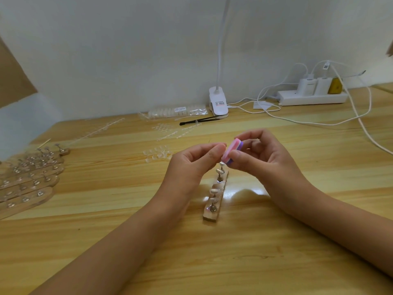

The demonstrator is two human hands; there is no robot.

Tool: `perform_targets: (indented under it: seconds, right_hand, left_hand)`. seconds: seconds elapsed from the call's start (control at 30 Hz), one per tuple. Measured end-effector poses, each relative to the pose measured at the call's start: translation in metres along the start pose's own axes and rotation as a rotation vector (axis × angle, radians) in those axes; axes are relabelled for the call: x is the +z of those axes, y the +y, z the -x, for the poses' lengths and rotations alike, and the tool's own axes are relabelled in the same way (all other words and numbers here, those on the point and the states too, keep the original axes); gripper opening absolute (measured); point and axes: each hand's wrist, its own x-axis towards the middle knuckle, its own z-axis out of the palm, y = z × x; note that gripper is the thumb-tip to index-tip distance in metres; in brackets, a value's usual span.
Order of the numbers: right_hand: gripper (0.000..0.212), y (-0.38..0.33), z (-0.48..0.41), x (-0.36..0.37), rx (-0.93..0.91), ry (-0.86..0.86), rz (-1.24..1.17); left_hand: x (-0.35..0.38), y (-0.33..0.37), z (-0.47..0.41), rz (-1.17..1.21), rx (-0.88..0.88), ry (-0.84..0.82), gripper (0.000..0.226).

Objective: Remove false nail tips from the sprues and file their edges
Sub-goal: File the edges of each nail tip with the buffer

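Holder [214,196] lies nearest on the table [255,241]. Above it, left hand [191,165] pinches its fingertips against the file [232,151]; what they hold cannot be told. Right hand [268,158] grips the file. Loose nail tips [158,153] and sprues [176,133] lie beyond.

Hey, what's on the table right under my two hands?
A wooden strip with a row of small metal stands, some carrying nail tips. The farthest stand has its top partly covered by the file and fingertips.
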Motion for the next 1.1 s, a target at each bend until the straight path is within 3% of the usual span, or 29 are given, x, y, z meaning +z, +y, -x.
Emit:
perform_targets:
  seconds: [0.13, 0.3, 0.47, 0.63, 0.83, 1.0, 1.1]
  right_hand:
    - [0.033, 0.0, 0.003, 0.001, 0.011, -0.095, 0.038]
    - [0.035, 0.004, 0.002, 0.005, -0.027, -0.034, 0.028]
    - [0.046, -0.001, -0.001, -0.007, 0.005, 0.147, -0.076]
    - [0.034, 0.002, 0.001, 0.002, 0.045, -0.066, -0.051]
    - [0.043, -0.001, -0.003, -0.008, 0.064, 0.129, -0.142]
    - [0.035, 0.001, 0.001, -0.001, 0.084, -0.114, -0.071]
    - [0.037, -0.001, -0.001, -0.001, 0.065, 0.049, -0.191]
  left_hand:
    - [-0.001, 0.0, 0.001, 0.006, 0.008, -0.01, 0.039]
    - [-0.003, 0.003, 0.0, -0.017, 0.011, -0.003, 0.031]
    - [-0.003, 0.003, 0.0, -0.018, -0.006, 0.014, 0.034]
    - [-0.003, 0.002, 0.0, 0.019, 0.004, -0.014, 0.038]
    - [-0.002, 0.003, -0.001, 0.032, -0.022, -0.006, 0.034]
    - [-0.002, 0.005, 0.0, 0.045, -0.013, -0.048, 0.041]
    - [-0.003, 0.008, 0.0, 0.04, -0.031, -0.037, 0.038]
